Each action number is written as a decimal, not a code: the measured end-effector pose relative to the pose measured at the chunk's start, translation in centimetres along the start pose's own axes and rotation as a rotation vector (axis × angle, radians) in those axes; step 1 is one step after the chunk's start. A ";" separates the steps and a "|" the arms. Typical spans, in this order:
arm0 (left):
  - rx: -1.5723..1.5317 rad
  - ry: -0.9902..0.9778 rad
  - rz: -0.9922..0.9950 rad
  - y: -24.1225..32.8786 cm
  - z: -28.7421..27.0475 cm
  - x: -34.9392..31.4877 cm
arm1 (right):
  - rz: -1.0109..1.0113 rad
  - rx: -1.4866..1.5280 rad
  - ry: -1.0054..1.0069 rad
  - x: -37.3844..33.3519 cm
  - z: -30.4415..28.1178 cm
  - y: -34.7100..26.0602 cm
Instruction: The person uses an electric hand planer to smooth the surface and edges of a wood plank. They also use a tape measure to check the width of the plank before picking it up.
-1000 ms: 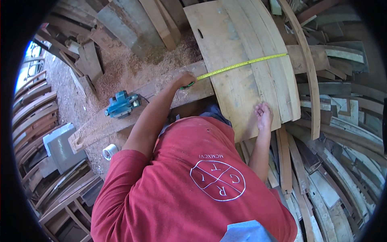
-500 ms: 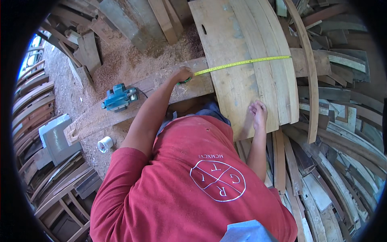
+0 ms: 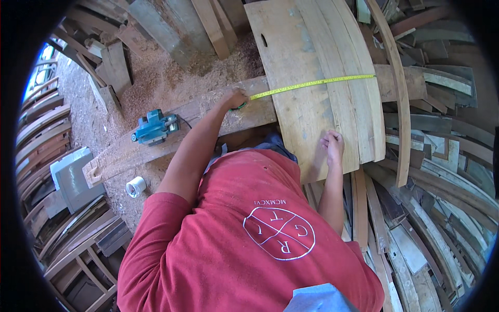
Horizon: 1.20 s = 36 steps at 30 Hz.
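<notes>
My left hand is closed around a tape measure, whose green-edged case shows below the fingers. Its yellow blade runs out straight across the wide wooden panel of joined boards and ends at the panel's right edge. Over the panel's near part is my right hand, with fingers curled in; whatever they may hold is too small to make out. The panel lies across a rough plank bench, and has a dark slot near its far left edge.
A teal electric planer sits on the bench to the left. Below it stands a white cup. Shavings cover the floor beyond. A long curved strip stands right of the panel, with stacked boards further right. A grey box is far left.
My right hand's fingers have curled in more. My left hand and the tape measure have barely moved.
</notes>
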<state>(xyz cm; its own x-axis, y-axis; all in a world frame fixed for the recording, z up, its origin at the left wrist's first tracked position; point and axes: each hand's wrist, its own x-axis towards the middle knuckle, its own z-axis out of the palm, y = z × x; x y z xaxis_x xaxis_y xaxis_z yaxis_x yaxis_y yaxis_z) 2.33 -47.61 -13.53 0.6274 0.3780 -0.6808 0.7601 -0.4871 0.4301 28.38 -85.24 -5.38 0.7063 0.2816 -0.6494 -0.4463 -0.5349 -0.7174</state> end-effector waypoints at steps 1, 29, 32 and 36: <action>-0.001 0.008 0.009 0.6 -0.5 -0.7 | -0.014 -0.017 0.003 0.2 0.0 0.1; -0.043 0.088 -0.046 -4.7 0.9 -2.5 | -0.132 -0.583 0.749 -12.5 -5.2 16.8; -0.038 0.104 -0.053 -3.8 0.2 -3.6 | 0.146 -0.833 0.618 -12.8 -8.4 28.6; -0.054 0.067 -0.028 -4.7 0.3 -4.1 | 0.585 -0.625 0.209 -14.1 -6.4 34.4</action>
<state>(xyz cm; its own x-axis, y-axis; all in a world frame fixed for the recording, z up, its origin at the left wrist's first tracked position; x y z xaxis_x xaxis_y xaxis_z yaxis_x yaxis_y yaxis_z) -3.89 -47.10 -12.93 0.6145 0.4434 -0.6525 0.7842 -0.4331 0.4443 6.59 -112.67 -19.34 0.5720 -0.2926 -0.7663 -0.4291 -0.9029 0.0245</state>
